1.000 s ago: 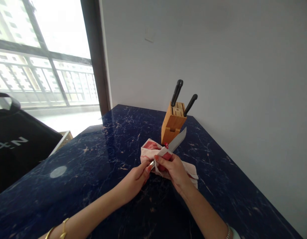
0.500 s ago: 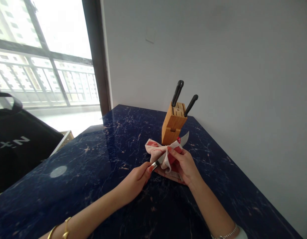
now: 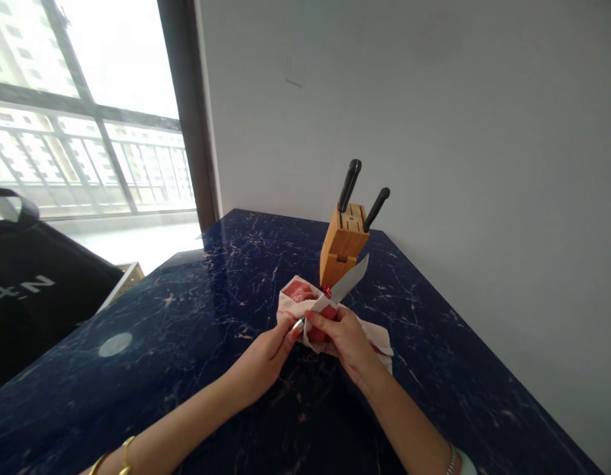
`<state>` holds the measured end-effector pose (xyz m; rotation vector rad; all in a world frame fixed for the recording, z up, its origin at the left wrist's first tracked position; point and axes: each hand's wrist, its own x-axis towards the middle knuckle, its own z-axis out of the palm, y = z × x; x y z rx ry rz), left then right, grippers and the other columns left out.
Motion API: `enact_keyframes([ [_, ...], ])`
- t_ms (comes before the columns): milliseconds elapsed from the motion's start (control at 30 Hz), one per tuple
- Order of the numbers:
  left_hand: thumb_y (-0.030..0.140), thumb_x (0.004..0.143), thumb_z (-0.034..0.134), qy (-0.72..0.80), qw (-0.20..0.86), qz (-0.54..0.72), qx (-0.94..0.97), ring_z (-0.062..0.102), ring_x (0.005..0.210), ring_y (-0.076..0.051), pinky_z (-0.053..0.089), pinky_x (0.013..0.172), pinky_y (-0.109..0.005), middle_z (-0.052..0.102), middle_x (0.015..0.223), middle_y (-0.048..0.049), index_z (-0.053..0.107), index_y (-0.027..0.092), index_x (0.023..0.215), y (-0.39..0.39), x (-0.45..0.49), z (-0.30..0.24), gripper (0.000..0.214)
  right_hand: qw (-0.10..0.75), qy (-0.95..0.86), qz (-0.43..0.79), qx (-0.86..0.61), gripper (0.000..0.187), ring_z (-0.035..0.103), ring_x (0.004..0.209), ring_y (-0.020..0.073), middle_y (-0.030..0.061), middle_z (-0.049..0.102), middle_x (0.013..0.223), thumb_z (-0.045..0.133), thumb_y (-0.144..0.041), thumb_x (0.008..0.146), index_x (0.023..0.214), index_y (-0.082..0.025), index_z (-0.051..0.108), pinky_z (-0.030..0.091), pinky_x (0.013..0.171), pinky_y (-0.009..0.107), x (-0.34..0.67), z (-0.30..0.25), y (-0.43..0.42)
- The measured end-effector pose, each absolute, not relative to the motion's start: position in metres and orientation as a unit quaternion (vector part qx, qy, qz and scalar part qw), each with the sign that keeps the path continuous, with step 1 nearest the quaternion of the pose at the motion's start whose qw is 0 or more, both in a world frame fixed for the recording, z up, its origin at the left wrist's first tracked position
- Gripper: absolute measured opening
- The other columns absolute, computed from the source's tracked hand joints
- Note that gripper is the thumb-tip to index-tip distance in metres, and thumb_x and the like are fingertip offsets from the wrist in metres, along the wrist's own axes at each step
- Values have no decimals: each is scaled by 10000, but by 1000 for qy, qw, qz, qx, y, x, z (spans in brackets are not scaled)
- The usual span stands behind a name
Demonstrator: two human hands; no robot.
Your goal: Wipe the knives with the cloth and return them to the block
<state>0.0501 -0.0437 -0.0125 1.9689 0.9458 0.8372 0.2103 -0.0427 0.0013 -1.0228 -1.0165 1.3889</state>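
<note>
My left hand (image 3: pixel 268 353) is closed round the handle end of a knife (image 3: pixel 351 278), whose bare steel blade points up and away toward the wall. My right hand (image 3: pixel 342 336) pinches a red and white cloth (image 3: pixel 300 297) folded around the blade near the handle. Part of the cloth trails on the dark blue marble counter (image 3: pixel 196 316) beneath my right hand. Just behind the blade stands a wooden knife block (image 3: pixel 341 247) with two black-handled knives in it.
A grey wall runs along the right and back of the counter. A black bag (image 3: pixel 33 284) with white lettering sits at the left, beside a pale board edge (image 3: pixel 125 280). A large window lies beyond the counter's left end.
My right hand and the cloth have slid back down the blade toward the handle, baring the blade again. Half a second ago the cloth covered most of it.
</note>
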Motion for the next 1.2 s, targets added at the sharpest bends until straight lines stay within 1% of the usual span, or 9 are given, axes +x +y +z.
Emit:
enact_keyframes([
  [100,375,895,303,378,382,333,775,494,606,-144,356,551,-210,551,653,4,485,185,1114,-44,50,-11,343,556,-406,587,-425,342,606,624,160,24,671,756,717,-346,600,873,-157,636,498,592,293,215,5,-41],
  [233,390,891,297,396,370,325,775,474,591,-129,346,544,-205,537,649,13,527,174,933,-44,49,-8,319,575,-376,591,-422,281,594,564,163,31,669,684,723,-343,593,771,-143,642,487,565,293,229,9,-36],
  [333,396,892,286,407,362,318,776,455,584,-116,336,543,-202,526,654,19,512,167,839,-44,49,-7,326,564,-374,599,-428,268,582,531,154,28,662,644,735,-337,579,731,-139,640,471,550,288,240,9,-31],
  [500,396,892,280,394,377,294,785,426,560,-105,322,521,-198,489,626,30,521,166,862,-44,49,-9,335,601,-339,582,-430,240,596,584,126,21,672,669,766,-271,540,703,-138,651,467,637,258,261,12,-24],
  [700,402,889,281,376,396,276,791,382,546,-97,290,487,-189,451,614,34,519,165,833,-48,52,-11,341,681,-291,494,-455,226,571,541,103,-16,661,643,775,-252,511,676,-168,645,457,554,218,294,15,-15],
  [800,400,891,278,372,394,268,797,370,540,-95,284,488,-192,434,612,38,519,167,825,-49,53,-11,342,696,-282,475,-459,219,559,522,101,-27,647,613,775,-264,511,654,-179,634,458,529,218,301,13,-12],
  [967,408,895,267,382,391,274,791,379,523,-95,301,503,-197,437,591,45,513,173,844,-47,52,-13,343,686,-290,485,-459,239,562,513,111,-19,640,594,775,-312,507,632,-177,623,460,524,234,287,11,-15],
  [1100,415,891,274,392,386,293,782,409,544,-103,323,520,-200,460,597,39,514,170,860,-45,51,-14,345,644,-313,541,-442,255,582,558,123,3,657,651,763,-315,533,694,-163,637,472,578,251,265,9,-21],
  [1200,407,892,282,393,382,307,778,425,564,-106,339,543,-205,482,623,32,512,169,878,-45,51,-14,331,614,-332,569,-435,242,565,523,119,2,643,614,749,-318,559,691,-152,632,464,543,248,249,7,-26],
])
